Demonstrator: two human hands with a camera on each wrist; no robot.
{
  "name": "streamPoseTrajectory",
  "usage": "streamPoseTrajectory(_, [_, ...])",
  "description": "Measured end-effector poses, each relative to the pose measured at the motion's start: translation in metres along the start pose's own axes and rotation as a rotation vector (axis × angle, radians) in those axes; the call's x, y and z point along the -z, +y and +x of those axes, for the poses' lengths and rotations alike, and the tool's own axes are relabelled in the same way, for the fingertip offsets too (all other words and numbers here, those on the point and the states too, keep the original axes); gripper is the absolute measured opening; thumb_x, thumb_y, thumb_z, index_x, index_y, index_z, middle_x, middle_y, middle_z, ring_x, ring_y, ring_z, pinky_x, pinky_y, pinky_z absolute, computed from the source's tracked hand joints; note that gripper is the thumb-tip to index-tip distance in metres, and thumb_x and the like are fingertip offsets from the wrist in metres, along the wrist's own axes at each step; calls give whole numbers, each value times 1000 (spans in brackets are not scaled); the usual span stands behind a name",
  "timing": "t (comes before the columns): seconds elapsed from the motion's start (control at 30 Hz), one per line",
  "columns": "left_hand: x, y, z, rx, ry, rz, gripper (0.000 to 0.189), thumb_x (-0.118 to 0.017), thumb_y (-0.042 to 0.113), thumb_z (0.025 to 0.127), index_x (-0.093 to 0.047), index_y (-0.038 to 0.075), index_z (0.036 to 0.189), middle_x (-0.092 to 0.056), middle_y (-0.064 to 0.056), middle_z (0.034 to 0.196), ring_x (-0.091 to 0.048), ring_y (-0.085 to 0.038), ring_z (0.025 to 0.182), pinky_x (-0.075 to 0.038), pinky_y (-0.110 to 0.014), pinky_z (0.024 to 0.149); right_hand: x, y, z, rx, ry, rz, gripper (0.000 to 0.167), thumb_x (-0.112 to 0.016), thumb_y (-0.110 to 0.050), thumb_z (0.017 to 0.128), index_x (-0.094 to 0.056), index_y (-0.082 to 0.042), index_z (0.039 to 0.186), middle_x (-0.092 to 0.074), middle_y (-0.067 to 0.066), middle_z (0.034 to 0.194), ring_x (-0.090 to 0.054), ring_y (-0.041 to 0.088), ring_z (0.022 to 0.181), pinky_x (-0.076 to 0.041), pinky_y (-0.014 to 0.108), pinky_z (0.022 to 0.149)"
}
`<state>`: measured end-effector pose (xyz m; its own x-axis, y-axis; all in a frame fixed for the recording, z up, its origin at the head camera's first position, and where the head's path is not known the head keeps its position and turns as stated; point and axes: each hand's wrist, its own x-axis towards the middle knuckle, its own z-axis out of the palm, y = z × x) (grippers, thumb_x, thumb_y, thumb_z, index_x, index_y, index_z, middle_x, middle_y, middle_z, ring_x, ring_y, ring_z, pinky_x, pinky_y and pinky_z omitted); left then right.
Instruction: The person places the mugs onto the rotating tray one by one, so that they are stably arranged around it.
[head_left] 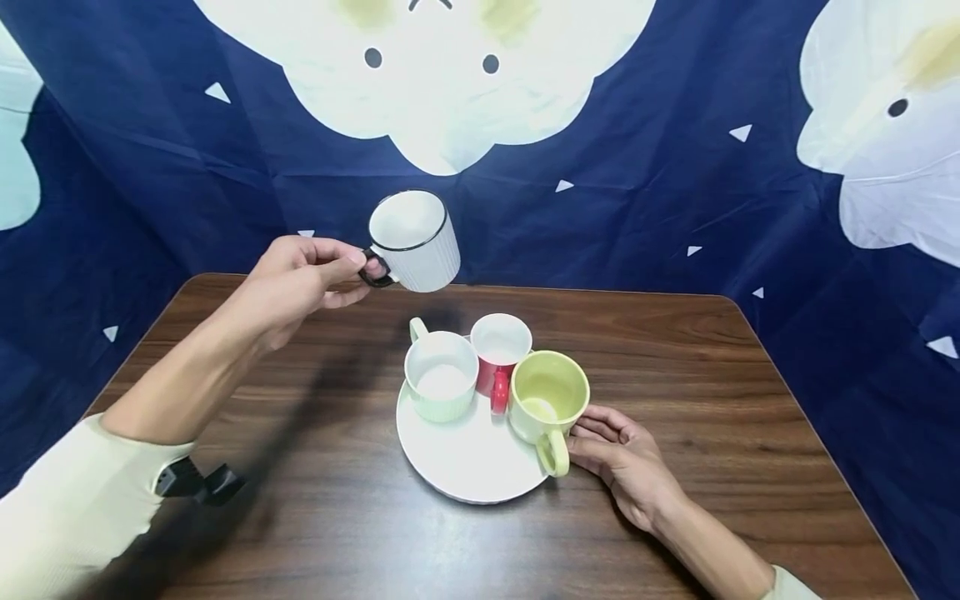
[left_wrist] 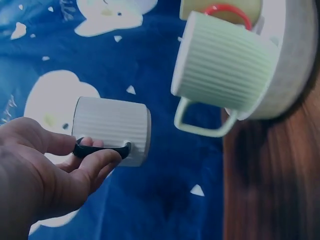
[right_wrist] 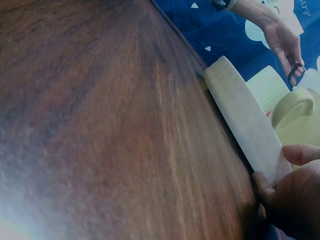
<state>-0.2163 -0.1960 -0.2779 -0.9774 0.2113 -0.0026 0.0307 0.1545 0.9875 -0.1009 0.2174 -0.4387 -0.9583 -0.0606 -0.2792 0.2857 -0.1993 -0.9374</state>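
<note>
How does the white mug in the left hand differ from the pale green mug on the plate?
The white mug has a black rim and black handle; the pale green mug is one colour throughout. The white mug is held in the air, tilted, by the left hand; the pale green mug stands upright on the white plate. Both have ribbed sides and look empty.

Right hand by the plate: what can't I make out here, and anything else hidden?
- Right hand: in the head view the yellow-green mug hides its fingertips; the right wrist view cuts the hand off at the edge.
- Red mug: its body is mostly hidden behind the neighbouring mugs.
- White plate: far rim covered by mugs.
</note>
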Motion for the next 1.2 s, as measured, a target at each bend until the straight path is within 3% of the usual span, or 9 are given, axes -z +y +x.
streamPoseTrajectory(0.17, [-7, 11, -14, -33, -36, 19, 16, -63, 8, 115, -77, 4, 110, -82, 1, 110, -78, -10, 117, -66, -28, 101, 0, 1, 2, 3, 2, 10, 46, -75, 13, 94, -68, -3, 136, -77, -1, 123, -75, 13, 119, -66, 34, 103])
streamPoseTrajectory(0.3, [-14, 13, -21, -10, -80, 27, 16, -62, 9, 116, -75, -1, 116, -83, 1, 111, -79, -11, 118, -66, -29, 103, 1, 1, 4, 6, -3, 17, 45, -75, 14, 94, -69, -5, 135, -78, -1, 122, -75, 13, 119, -66, 34, 103])
streamPoseTrajectory(0.47, [-20, 9, -30, 3, -137, 20, 19, -62, 8, 115, -73, -6, 123, -84, 0, 112, -78, -11, 117, -66, -31, 102, 2, 2, 5, 8, -8, 19, 44, -74, 14, 95, -69, -6, 134, -78, -2, 122, -75, 12, 119, -66, 33, 104])
streamPoseTrajectory(0.93, [-29, 3, -58, -32, -267, 57, 27, -61, 10, 116, -73, -12, 128, -83, -9, 118, -79, -15, 116, -67, -36, 102, 5, 2, 4, 6, 5, 17, 44, -74, 14, 95, -69, -5, 135, -78, -2, 121, -75, 13, 118, -66, 33, 103])
streamPoseTrajectory(1.2, [-36, 0, -78, -59, -324, 82, 27, -63, 14, 116, -76, -7, 127, -82, -18, 125, -79, -16, 121, -67, -40, 103, 5, 3, 2, 7, 5, 22, 44, -75, 14, 95, -70, -6, 134, -78, -1, 122, -76, 13, 118, -66, 33, 105])
